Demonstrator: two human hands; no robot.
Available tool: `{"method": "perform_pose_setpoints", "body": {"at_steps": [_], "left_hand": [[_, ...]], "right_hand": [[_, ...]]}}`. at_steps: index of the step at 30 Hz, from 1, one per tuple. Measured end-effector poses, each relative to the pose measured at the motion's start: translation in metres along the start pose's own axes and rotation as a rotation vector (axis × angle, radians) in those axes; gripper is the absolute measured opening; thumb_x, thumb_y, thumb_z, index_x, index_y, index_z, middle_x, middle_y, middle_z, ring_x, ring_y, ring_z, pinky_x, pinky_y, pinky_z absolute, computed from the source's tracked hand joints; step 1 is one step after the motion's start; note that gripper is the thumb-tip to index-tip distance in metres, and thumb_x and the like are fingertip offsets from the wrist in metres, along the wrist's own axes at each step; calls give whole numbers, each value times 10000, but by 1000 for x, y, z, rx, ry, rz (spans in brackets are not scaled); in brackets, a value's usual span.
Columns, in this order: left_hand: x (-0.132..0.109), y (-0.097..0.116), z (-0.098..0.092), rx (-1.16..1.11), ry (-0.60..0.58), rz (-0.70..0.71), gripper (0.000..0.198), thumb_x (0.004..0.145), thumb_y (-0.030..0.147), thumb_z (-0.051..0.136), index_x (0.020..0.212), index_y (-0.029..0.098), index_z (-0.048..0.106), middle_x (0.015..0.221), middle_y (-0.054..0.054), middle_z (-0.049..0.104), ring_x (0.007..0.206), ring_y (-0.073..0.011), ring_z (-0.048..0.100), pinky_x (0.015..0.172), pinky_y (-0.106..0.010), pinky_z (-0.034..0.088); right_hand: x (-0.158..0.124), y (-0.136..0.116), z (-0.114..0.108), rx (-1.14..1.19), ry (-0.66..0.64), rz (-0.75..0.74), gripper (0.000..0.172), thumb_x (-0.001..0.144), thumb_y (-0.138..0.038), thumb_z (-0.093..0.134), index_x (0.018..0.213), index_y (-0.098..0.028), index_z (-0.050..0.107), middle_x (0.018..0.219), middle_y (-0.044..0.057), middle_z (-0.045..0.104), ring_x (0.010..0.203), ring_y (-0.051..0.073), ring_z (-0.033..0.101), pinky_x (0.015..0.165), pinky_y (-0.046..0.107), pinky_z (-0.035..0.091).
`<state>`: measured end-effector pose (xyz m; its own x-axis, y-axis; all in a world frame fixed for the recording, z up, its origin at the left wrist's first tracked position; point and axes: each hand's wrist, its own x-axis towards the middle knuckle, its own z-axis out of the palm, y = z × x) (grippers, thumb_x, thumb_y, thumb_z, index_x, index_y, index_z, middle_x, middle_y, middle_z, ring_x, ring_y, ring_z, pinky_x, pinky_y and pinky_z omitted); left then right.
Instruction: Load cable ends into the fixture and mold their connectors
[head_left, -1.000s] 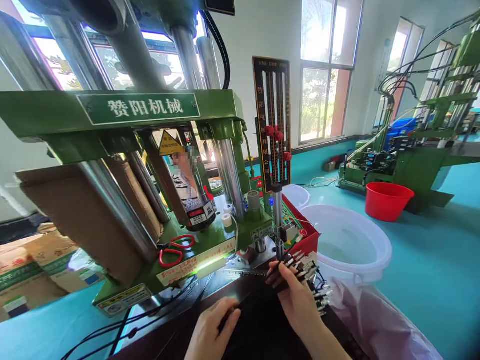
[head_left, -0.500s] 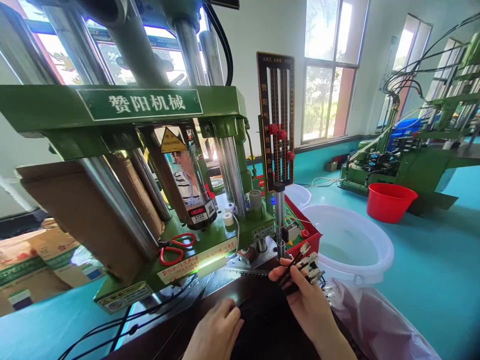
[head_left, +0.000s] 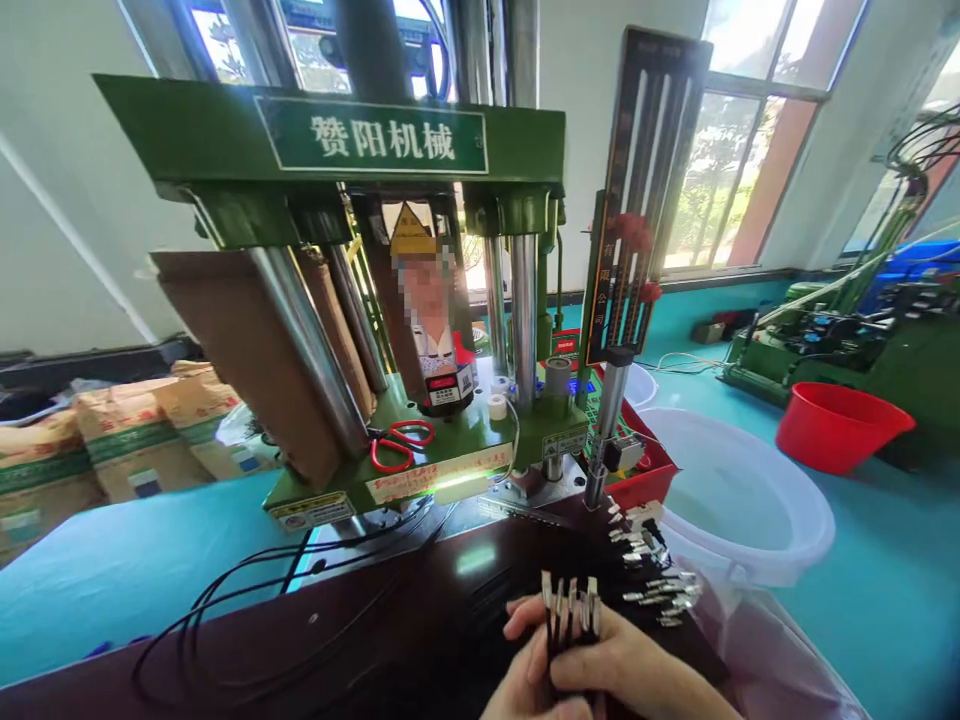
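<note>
Low in front of me, both hands meet around a small bunch of black cables (head_left: 571,612) whose flat silver metal connectors point upward. My right hand (head_left: 626,655) is closed on the bunch, its thumb pressed across the front. From the left, my left hand (head_left: 521,675) grips the lower part of the same cables; its fingers are partly hidden. To the right, more cables with metal connectors (head_left: 664,595) lie loose on the dark table (head_left: 247,640).
A green press (head_left: 517,150) stands behind the table, with red-handled scissors (head_left: 394,458) on its bed. Black wires (head_left: 195,610) loop at left. A white tub (head_left: 750,500) and a red bucket (head_left: 844,425) are at right. Cardboard sacks (head_left: 127,425) stand at far left.
My right hand has moved down and left with the cables, and their connectors now point up. My left hand has moved right and taken hold of them too. The view has turned.
</note>
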<state>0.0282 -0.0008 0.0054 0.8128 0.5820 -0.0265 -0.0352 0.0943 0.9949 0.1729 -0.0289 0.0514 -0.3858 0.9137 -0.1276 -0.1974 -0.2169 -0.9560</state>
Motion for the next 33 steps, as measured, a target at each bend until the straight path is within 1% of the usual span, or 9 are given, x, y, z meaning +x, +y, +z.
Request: {"method": "perform_pose_setpoints", "body": {"at_steps": [3,6,10,15,21,24,28,31,33], "left_hand": [[14,-10,14,-433,16,22,509,669,601,579,838,121,569,454,31,463,355,-31,373,372,-162,228],[19,-3,24,-487,85,-64,509,621,637,590,606,135,501,344,55,381,283,-25,303,324,-169,171],[24,19,31,-482,143,-216,555,540,690,589,584,145,493,329,51,406,255,-47,325,288,-175,220],[38,26,37,-552,278,-200,559,508,670,621,619,135,500,382,28,471,259,-77,391,269,-192,280],[42,11,40,-643,239,-228,585,495,671,632,699,139,498,412,15,503,294,-99,440,296,-199,302],[39,12,23,-622,374,-181,583,490,694,622,679,166,461,375,85,398,238,-42,304,267,-181,188],[40,16,-6,-580,626,-167,611,441,720,622,657,187,418,370,135,272,270,3,169,294,-161,91],[42,14,-13,-507,648,-195,637,429,765,572,659,196,399,380,141,234,289,4,146,306,-162,59],[43,11,-11,-451,613,-199,623,461,766,551,664,197,397,389,140,226,295,2,146,307,-163,52]], "right_hand": [[9,-2,-9,168,-22,-66,376,712,-288,631,1073,-185,626,1058,102,636,1003,245,563,894,384,393],[19,-20,-19,216,17,-212,448,805,-387,539,1209,-194,532,1177,127,581,1118,248,495,981,430,309],[27,-51,-22,-283,-19,-129,384,891,-395,404,1129,-168,602,1135,106,614,1090,226,522,981,401,333],[28,-70,-16,-883,-150,-1,439,893,-424,355,1157,-162,587,1159,95,601,1070,226,530,929,344,389],[38,-50,-20,-887,-220,-32,540,832,-448,486,1283,-153,451,1266,134,510,1146,247,469,966,373,359],[55,-38,-32,-783,-119,-78,448,918,-354,302,1301,-143,399,1196,121,566,1068,183,539,890,313,432],[76,-32,-54,-1443,233,10,372,838,-162,425,1198,-93,486,1154,166,575,1090,230,516,913,349,394],[83,-28,-66,-1643,285,125,312,698,-68,532,1004,-48,593,996,228,614,984,355,554,828,461,405],[85,-25,-73,-1704,267,160,283,694,-69,523,966,-75,603,956,199,629,944,337,574,802,429,414]]}}
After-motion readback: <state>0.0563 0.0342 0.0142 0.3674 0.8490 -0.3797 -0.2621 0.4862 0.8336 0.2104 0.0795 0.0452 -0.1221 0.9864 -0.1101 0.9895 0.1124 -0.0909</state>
